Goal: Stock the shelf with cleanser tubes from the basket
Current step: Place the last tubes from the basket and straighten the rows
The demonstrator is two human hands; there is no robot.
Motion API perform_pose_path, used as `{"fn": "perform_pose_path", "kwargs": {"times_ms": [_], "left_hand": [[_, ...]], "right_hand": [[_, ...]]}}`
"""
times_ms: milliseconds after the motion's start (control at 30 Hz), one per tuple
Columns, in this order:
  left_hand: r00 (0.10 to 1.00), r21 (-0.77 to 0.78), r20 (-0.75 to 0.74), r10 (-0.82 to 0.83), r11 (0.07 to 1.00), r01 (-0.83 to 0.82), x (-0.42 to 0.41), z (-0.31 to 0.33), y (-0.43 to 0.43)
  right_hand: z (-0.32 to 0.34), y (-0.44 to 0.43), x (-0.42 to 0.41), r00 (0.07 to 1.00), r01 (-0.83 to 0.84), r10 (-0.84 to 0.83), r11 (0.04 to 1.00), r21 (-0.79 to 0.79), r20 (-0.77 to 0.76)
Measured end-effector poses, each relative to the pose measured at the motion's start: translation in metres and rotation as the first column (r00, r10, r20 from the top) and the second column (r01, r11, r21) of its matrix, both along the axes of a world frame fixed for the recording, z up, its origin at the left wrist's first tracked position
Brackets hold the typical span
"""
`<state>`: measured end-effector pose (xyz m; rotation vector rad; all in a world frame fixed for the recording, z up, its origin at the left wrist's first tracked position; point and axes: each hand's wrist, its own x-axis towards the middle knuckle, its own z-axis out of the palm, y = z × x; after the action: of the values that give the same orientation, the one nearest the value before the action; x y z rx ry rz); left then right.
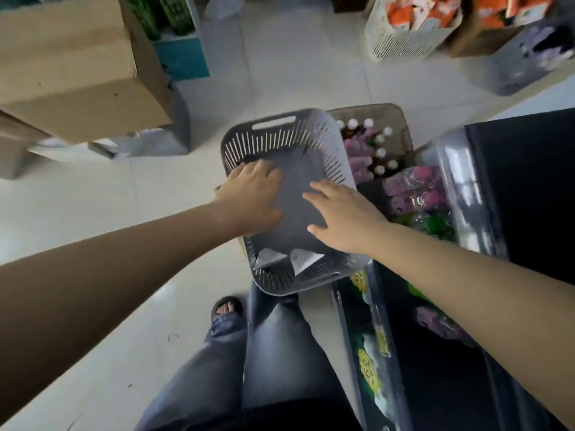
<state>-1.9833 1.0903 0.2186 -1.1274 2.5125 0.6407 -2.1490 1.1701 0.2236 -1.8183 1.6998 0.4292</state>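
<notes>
The grey basket (281, 140) sits in front of the person's knees, just beside the shelf (466, 194). Its long axis runs away from the person and leans slightly left. At its near end lie two pale triangular pieces (306, 259), pointing inward; whether they are cleanser tubes cannot be told. Behind it, a beige basket (395, 119) holds white-capped bottles (378, 154). The shelf carries purple packs (417, 188). Farther off, a cream basket (401, 45) holds orange packets (413, 10). Both hands are apart inside the grey basket. The left hand (253, 194) has spread fingers near the left wall, and the right hand (347, 217) lies flat on the floor, grasping nothing.
</notes>
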Motion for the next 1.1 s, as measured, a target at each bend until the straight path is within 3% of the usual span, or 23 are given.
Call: {"fn": "perform_pose_path", "kwargs": {"times_ms": [300, 467, 867, 1100], "left_hand": [[0.985, 0.234, 0.171, 0.025, 0.97, -0.066, -0.005, -0.107, 0.065], [0.971, 0.195, 0.24, -0.006, 0.98, -0.042, -0.005, -0.135, 0.085], [0.952, 0.18, 0.299, -0.062, 0.984, 0.007, -0.003, -0.152, 0.071], [0.952, 0.223, 0.305, 0.019, 0.97, -0.091, -0.012, -0.144, 0.055]], "right_hand": [[-0.107, 0.034, -0.003, 0.989, -0.125, 0.104, 0.966, 0.226, 0.102], [-0.141, 0.05, 0.003, 0.972, -0.2, 0.154, 0.938, 0.282, 0.178], [-0.166, 0.029, -0.001, 0.957, -0.147, 0.088, 0.968, 0.202, 0.276], [-0.166, 0.009, -0.012, 0.967, -0.063, 0.015, 0.982, 0.181, 0.256]]}}
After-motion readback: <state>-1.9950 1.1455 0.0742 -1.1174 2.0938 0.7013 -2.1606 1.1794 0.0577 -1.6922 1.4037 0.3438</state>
